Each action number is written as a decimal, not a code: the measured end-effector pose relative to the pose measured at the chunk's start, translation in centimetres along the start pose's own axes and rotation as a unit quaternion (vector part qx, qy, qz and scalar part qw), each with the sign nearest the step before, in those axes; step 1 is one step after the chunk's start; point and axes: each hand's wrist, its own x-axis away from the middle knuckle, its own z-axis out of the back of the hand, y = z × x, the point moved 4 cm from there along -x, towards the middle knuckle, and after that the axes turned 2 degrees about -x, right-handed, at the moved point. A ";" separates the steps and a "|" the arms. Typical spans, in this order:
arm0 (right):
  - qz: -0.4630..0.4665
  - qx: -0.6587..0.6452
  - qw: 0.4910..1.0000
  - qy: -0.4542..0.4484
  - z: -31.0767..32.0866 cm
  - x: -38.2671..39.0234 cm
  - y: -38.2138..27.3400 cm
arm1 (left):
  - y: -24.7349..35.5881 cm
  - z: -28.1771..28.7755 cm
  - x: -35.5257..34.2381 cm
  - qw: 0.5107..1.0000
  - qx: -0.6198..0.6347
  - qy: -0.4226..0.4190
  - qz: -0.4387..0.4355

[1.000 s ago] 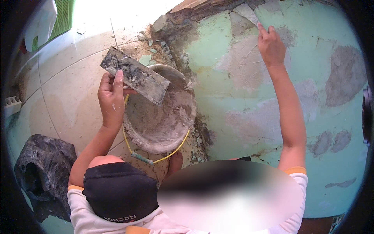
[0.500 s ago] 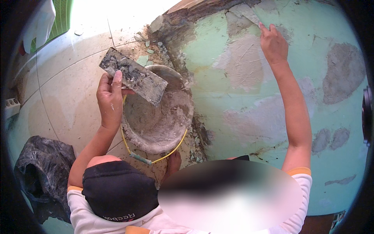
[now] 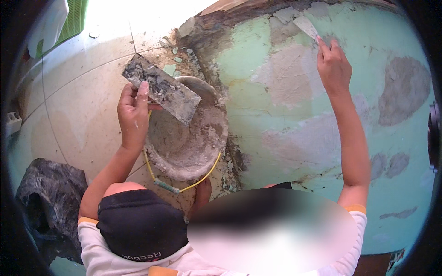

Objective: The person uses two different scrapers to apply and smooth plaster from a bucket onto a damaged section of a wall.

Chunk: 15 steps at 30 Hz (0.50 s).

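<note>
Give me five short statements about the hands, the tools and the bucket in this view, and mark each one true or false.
1. The left hand holds a flat mortar-smeared board above the bucket. True.
2. The right hand rests inside the bucket. False: it is raised against the green wall, holding a putty knife.
3. The wall is evenly painted. False: grey and beige patches of filler break up the green.
4. The bucket has a yellow wire handle. True.
5. The dark crumpled bag lies by the right hand. False: it lies on the tiled floor at the person's left.
</note>
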 end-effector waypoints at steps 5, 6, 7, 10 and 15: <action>-0.004 -0.018 1.000 0.013 -2.4 -2.5 -2.9 | -0.2 0.2 0.0 1.000 -0.012 -0.007 -0.006; -0.005 -0.013 1.000 0.028 -3.0 -3.1 -2.9 | -0.2 0.0 -0.1 1.000 -0.008 -0.009 -0.008; -0.001 -0.006 1.000 0.024 -3.5 -3.4 -2.5 | -0.3 -0.1 -0.1 1.000 -0.002 -0.011 -0.008; 0.001 0.021 1.000 -0.004 -4.1 -3.5 -1.8 | -0.3 -0.3 -0.1 1.000 -0.004 -0.011 -0.012; -0.014 0.055 0.996 -0.070 -1.1 -2.8 -1.4 | -0.5 0.3 -0.1 1.000 -0.004 -0.004 -0.007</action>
